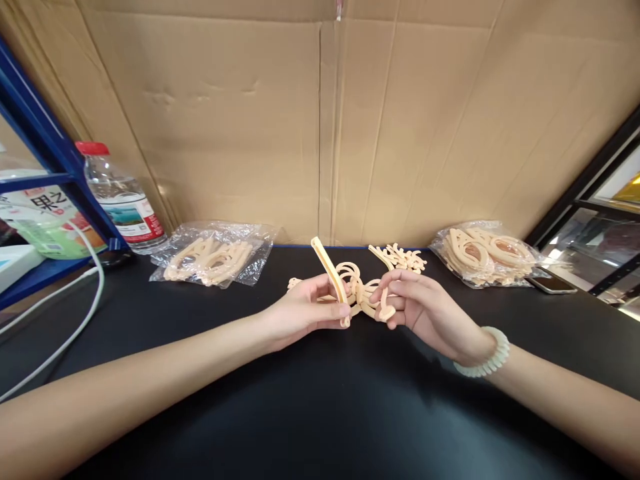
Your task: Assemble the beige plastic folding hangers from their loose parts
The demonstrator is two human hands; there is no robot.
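Observation:
A long, narrow wooden strip (329, 272) stands tilted in my left hand (310, 305), pinched between thumb and fingers. My right hand (420, 308), with a pale beaded bracelet on the wrist, holds a small curved wooden piece (387, 308) in its fingertips. The two held pieces are apart. Behind and between my hands, curved wooden pieces (359, 293) lie on the black table (320, 413), partly hidden by my fingers. Farther back, a pile of small branching wooden pieces (400, 258) rests near the table's rear edge.
Clear plastic bags of wooden pieces lie at back left (215, 257) and back right (483, 257). A phone (553, 281) sits beside the right bag. At left are a water bottle (125, 200), a white cable (97, 293) and a blue shelf (75, 170). Cardboard (240, 120) stands behind.

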